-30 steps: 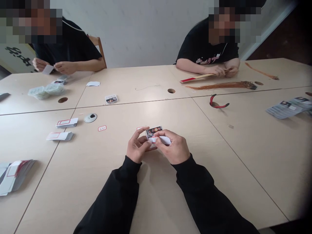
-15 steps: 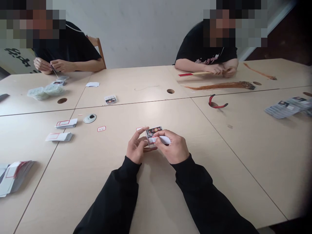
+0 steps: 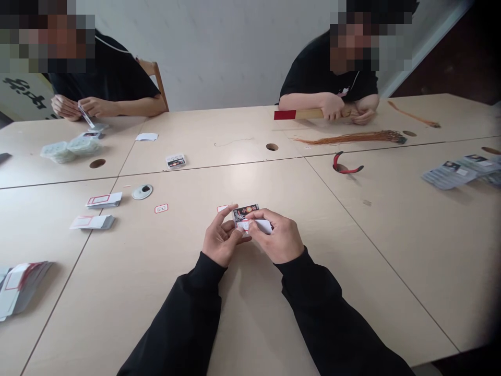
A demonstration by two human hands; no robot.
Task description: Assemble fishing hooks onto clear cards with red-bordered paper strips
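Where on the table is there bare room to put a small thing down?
Two bare patches: right of the right hand, nearer than the grey scrap; and between the left sleeve and the leftmost stack. Crowded: around the white disc, with two white stacks and a label.

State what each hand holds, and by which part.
Left hand holds a printed box by its left side; right hand pinches a white slip, its gripped part hidden.

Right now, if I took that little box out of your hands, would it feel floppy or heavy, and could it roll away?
The little box would probably feel stiff, since its edges look straight. It's likely light, because it's small and the left hand holds it in its fingers. It probably wouldn't roll, as its face looks flat.
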